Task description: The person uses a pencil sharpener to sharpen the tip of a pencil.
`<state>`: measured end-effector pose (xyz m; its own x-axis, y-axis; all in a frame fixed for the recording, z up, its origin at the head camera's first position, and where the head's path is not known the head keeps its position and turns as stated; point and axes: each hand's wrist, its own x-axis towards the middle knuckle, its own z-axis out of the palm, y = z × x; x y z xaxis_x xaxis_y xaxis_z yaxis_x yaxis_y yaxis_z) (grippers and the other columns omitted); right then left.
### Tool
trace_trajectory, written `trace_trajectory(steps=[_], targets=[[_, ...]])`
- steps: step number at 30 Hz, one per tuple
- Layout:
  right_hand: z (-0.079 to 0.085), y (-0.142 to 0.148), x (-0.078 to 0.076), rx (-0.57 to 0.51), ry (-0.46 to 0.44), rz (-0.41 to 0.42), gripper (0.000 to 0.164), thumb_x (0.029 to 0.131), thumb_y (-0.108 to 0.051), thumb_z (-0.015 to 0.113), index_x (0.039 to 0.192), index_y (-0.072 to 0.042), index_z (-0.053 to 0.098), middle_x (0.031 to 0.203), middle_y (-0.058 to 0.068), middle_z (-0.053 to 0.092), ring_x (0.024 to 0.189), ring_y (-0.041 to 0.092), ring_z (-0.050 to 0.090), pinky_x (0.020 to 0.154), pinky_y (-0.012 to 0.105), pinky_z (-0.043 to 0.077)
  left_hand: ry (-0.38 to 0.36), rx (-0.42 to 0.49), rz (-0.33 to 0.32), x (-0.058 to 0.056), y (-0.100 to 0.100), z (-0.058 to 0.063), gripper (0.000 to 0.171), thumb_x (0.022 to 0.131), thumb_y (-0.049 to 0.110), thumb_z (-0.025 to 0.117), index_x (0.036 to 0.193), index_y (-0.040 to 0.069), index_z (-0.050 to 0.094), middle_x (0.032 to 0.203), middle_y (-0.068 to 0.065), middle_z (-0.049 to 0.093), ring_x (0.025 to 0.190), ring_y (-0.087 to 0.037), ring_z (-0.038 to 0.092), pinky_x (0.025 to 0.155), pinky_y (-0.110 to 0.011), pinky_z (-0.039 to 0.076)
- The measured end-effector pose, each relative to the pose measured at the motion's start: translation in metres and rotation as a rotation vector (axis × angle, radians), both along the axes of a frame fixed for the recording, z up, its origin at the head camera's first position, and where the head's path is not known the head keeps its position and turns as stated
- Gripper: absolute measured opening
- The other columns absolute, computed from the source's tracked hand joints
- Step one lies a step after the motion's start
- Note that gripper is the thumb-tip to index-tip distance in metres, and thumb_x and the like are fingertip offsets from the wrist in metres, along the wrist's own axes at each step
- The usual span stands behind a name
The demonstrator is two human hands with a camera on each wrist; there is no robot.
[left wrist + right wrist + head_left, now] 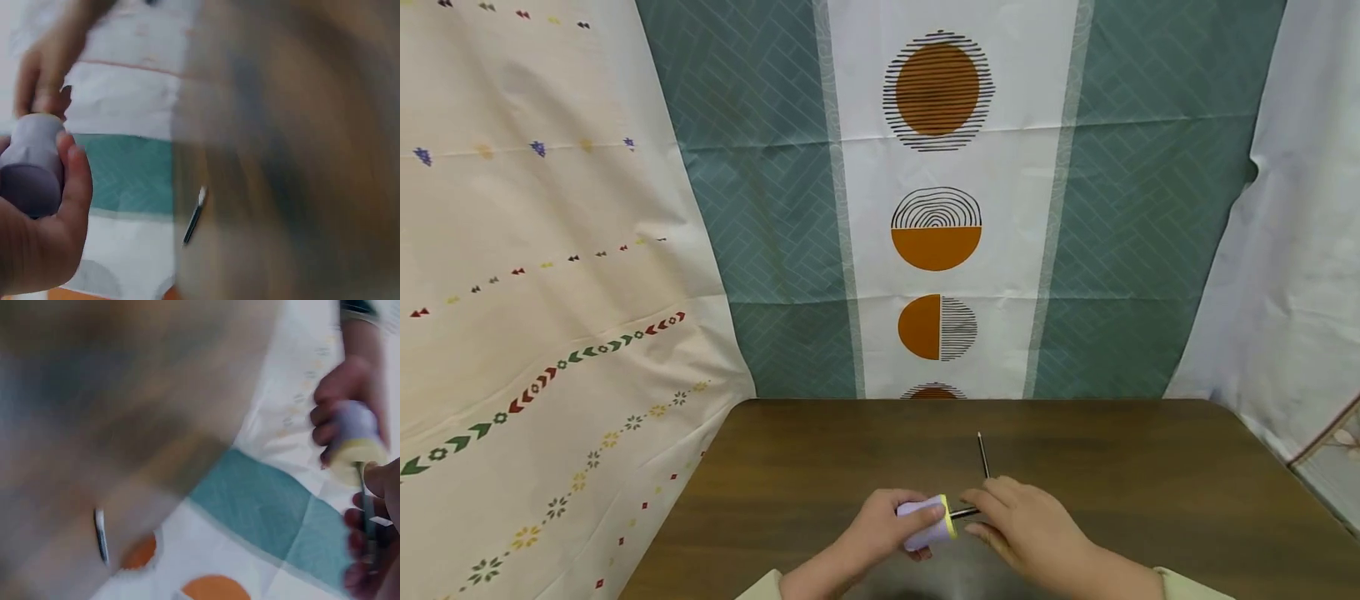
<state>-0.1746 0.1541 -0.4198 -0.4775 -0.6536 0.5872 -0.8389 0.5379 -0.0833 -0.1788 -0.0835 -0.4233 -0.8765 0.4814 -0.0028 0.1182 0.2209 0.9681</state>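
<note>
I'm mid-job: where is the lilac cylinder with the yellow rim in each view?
Head: lilac cylinder with the yellow rim, near the bottom, right of centre, in the left hand.
Left wrist: the cylinder, at the left edge, around mid-height.
Right wrist: the cylinder, near the right edge, around mid-height.
Shared landmark: the loose thin dark stick with a pale tip.

the table [760,467] has room leftward; beyond the right hand [1037,529] lies a stick [983,454].

The cup [934,533] is lilac edged in yellow, the 2 sticks [983,456] black, the table [820,454] brown, the sleeves [765,587] pale yellow-green, the left cloth [512,208] cream with rows of red, green, yellow and purple, and the middle cloth [760,217] herringbone-patterned teal around white bearing 4 black-lined orange circles [937,90].
</note>
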Motion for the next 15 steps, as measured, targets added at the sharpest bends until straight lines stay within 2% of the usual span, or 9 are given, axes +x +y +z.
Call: trace_trajectory(steps=[1,2,3,4,6,8,10,15], targets=[[-0.002,-0.001,-0.001,0.023,0.211,-0.040,0.033,0.111,-0.035,0.041,0.106,-0.016,0.068,0.087,-0.010,0.059,0.074,0.000,0.049,0.061,0.015,0.040,-0.163,0.058,0.019,-0.001,0.001,0.001,0.042,0.098,0.033,0.066,0.110,-0.008,0.070,0.082,-0.008,0.069,0.060,-0.004,0.062,0.058,-0.020,0.055],[-0.003,-0.002,-0.003,0.031,0.384,-0.050,0.036,0.112,-0.033,0.037,0.103,-0.016,0.067,0.084,-0.009,0.056,0.073,0.003,0.048,0.060,0.015,0.038,-0.275,0.095,0.013,-0.002,0.001,0.001,0.044,0.100,0.034,0.063,0.109,-0.009,0.069,0.079,-0.004,0.067,0.057,-0.005,0.062,0.058,-0.020,0.055],[-0.004,-0.003,-0.005,0.040,0.493,-0.038,0.041,0.113,-0.032,0.031,0.099,-0.016,0.067,0.081,-0.009,0.053,0.070,0.005,0.046,0.059,0.015,0.037,-0.356,0.113,-0.004,-0.002,0.001,0.002,0.046,0.101,0.037,0.060,0.108,-0.008,0.069,0.077,-0.002,0.066,0.056,-0.004,0.061,0.058,-0.020,0.055],[-0.005,-0.004,-0.006,0.050,0.561,-0.026,0.043,0.114,-0.030,0.029,0.096,-0.016,0.066,0.079,-0.009,0.052,0.069,0.006,0.046,0.058,0.016,0.037,-0.407,0.118,-0.019,-0.001,0.001,0.002,0.048,0.101,0.038,0.058,0.107,-0.007,0.069,0.076,-0.001,0.065,0.056,-0.003,0.061,0.057,-0.018,0.054],[-0.006,-0.004,-0.007,0.060,0.625,-0.003,0.043,0.114,-0.025,0.029,0.093,-0.015,0.065,0.076,-0.008,0.051,0.064,0.006,0.045,0.054,0.015,0.034,-0.430,0.105,-0.046,0.001,0.001,0.003,0.048,0.102,0.038,0.058,0.109,-0.007,0.069,0.075,0.000,0.066,0.057,-0.002,0.061,0.057,-0.018,0.054],[-0.007,-0.004,-0.007,0.042,0.624,0.022,0.042,0.113,-0.025,0.032,0.090,-0.015,0.065,0.073,-0.008,0.051,0.060,0.004,0.045,0.050,0.013,0.032,-0.382,0.085,-0.039,0.002,0.001,0.004,0.045,0.101,0.035,0.061,0.111,-0.008,0.070,0.075,0.000,0.067,0.057,-0.003,0.062,0.058,-0.019,0.055],[-0.009,-0.004,-0.007,0.005,0.555,0.043,0.042,0.113,-0.027,0.034,0.088,-0.015,0.066,0.071,-0.009,0.052,0.058,0.001,0.043,0.049,0.009,0.031,-0.268,0.067,-0.012,0.003,0.001,0.004,0.040,0.099,0.028,0.067,0.112,-0.009,0.071,0.079,-0.003,0.070,0.059,-0.004,0.063,0.060,-0.020,0.057],[-0.012,-0.003,-0.005,-0.100,0.295,0.072,0.041,0.111,-0.032,0.039,0.088,-0.016,0.069,0.069,-0.013,0.055,0.059,-0.009,0.038,0.053,0.003,0.030,0.187,-0.044,0.039,0.008,0.001,-0.001,0.035,0.087,0.021,0.082,0.112,-0.002,0.074,0.097,-0.017,0.075,0.073,0.002,0.059,0.062,-0.019,0.054]])
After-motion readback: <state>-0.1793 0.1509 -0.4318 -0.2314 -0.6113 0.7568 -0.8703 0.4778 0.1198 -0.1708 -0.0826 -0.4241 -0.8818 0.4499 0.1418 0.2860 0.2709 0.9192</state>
